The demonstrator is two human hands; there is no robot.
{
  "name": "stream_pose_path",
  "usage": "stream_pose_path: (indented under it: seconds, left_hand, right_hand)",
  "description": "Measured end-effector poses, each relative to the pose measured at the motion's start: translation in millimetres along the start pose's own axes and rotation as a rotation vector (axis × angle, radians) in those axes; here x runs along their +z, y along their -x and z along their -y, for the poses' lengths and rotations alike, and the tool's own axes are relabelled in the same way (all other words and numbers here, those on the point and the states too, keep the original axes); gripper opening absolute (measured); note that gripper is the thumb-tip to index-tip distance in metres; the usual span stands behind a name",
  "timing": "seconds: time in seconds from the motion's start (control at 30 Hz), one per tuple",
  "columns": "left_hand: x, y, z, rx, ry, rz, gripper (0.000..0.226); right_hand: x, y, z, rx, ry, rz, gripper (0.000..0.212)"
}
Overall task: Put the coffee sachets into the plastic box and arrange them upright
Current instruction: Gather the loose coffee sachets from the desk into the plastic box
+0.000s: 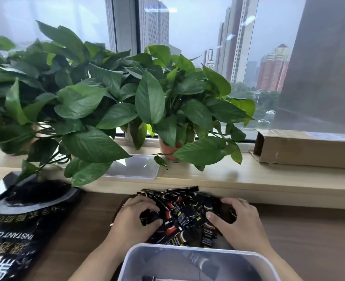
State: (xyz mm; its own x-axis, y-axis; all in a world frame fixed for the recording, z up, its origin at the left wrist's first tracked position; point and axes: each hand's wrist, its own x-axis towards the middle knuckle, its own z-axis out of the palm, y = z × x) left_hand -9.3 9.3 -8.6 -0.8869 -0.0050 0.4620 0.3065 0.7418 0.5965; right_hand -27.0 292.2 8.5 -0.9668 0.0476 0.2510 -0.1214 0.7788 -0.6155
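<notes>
Brown wood makes the bench (86,220), where the coffee sachets (184,216) lie in a messy heap at 12 o'clock from the plastic box (167,260). The box looks almost bare, so nearly all the work is left. The left hand (133,218) and right hand (238,224) each have their grip curled on the heap, and the big coffee bag (15,230) at 9 o'clock and the plants (98,98) farther off at 12 block nothing.
</notes>
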Motion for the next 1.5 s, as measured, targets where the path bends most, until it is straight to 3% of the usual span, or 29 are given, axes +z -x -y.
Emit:
stream_pose_path:
  seconds: [0.1, 0.3, 0.37, 0.53, 0.73, 0.93, 1.03, 1.17, 1.27, 1.33, 1.4, 1.5]
  left_hand:
    - [0.1, -0.4, 0.2, -0.002, 0.052, -0.018, 0.019]
    - [6.3, -1.4, -4.2, 0.023, 0.066, -0.029, 0.016]
    - [7.9, -1.1, -4.6, 0.016, 0.072, -0.040, 0.026]
    - [7.0, -1.2, -6.3, -0.050, 0.079, -0.114, 0.039]
    - [-4.0, -3.7, -17.9, -0.195, 0.123, -0.191, 0.037]
    - [-22.0, -2.7, -32.2, -0.257, 0.281, -0.236, 0.034]
    - [-37.0, 3.1, -43.9, -0.265, 0.494, -0.259, 0.029]
    - [-63.6, 11.2, -66.4, -0.153, 0.687, -0.360, 0.033]
    - [-75.8, 25.6, -101.0, 0.071, 0.752, -0.235, 0.026]
    - [-73.1, 35.4, -120.7, 0.237, 0.684, -0.058, 0.038]
    - [-66.7, 41.5, -131.3, 0.385, 0.672, 0.170, 0.031]
    - [-56.5, 38.9, -136.0, 0.322, 0.630, 0.475, 0.007]
  right_hand:
    - [1.3, -0.8, -0.8, 0.007, 0.029, 0.063, 0.068]
    - [4.9, -1.2, 8.4, -0.041, 0.003, 0.145, 0.045]
    - [5.1, -3.2, 9.0, -0.022, -0.050, 0.145, 0.036]
    - [10.7, -9.1, 1.2, 0.049, -0.166, 0.108, 0.039]
    - [16.9, -10.3, -2.9, 0.052, -0.166, 0.063, 0.025]
    - [18.3, -11.1, -4.3, 0.050, -0.169, 0.053, 0.019]
    - [17.0, -10.8, -4.2, 0.054, -0.196, 0.050, 0.016]
    - [14.6, -10.1, -4.5, 0.063, -0.226, 0.050, 0.017]
    - [14.2, -10.4, -4.7, 0.062, -0.227, 0.054, 0.018]
    - [13.4, -10.7, -4.6, 0.059, -0.220, 0.058, 0.019]
    - [12.6, -10.7, -4.8, 0.056, -0.218, 0.062, 0.021]
    - [11.6, -10.1, -4.4, 0.049, -0.202, 0.067, 0.023]
